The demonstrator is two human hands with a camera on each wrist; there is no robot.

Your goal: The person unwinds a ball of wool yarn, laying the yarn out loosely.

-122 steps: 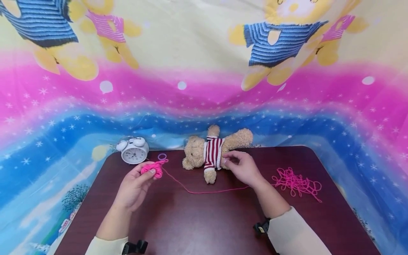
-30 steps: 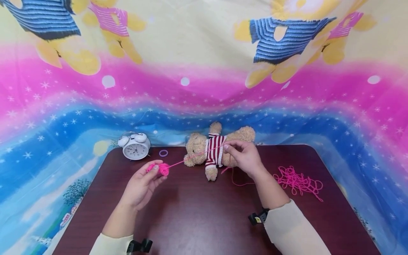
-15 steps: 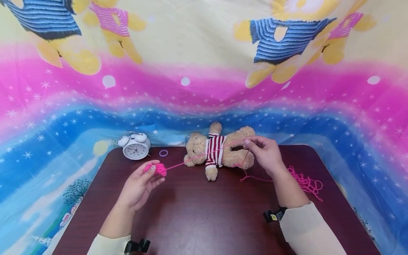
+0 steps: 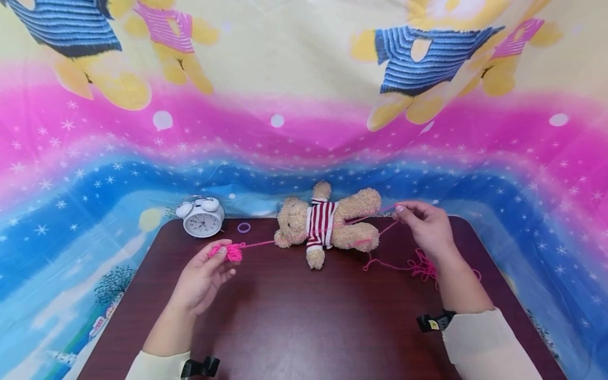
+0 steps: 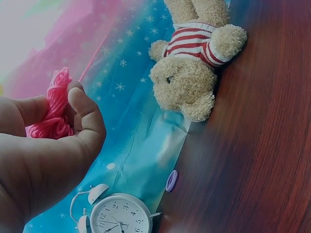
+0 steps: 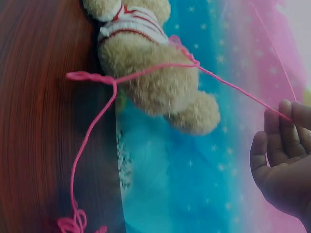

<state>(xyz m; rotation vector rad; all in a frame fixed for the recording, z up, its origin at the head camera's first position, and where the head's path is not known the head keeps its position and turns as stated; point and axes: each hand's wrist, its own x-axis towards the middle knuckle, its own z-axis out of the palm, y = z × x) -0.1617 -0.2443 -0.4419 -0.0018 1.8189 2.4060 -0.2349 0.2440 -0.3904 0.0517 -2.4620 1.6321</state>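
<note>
My left hand (image 4: pixel 201 277) grips a small bundle of pink yarn (image 4: pixel 233 252) between thumb and fingers, above the table's left half. From the bundle a strand (image 4: pixel 258 244) runs right, across the teddy bear, to my right hand (image 4: pixel 427 227). There the thumb and fingertips pinch the strand, seen up close as a pink line (image 6: pixel 243 92) in the right wrist view. Past that pinch it drops back toward a knotted bit by the bear's legs and on to a loose pink tangle (image 4: pixel 423 265) on the table, partly hidden by my right forearm.
A teddy bear (image 4: pixel 320 224) in a red-and-white striped shirt lies at the back of the dark wooden table (image 4: pixel 304 316), head to the left. A white twin-bell alarm clock (image 4: pixel 201 219) and a purple ring (image 4: pixel 244 228) are at the back left. Printed cloth (image 4: pixel 285 174) hangs behind.
My right hand has moved right, pulling the pinched strand past the bear's legs. The left hand keeps its grip on the bundle and has shifted slightly left. The bear stays where it lay.
</note>
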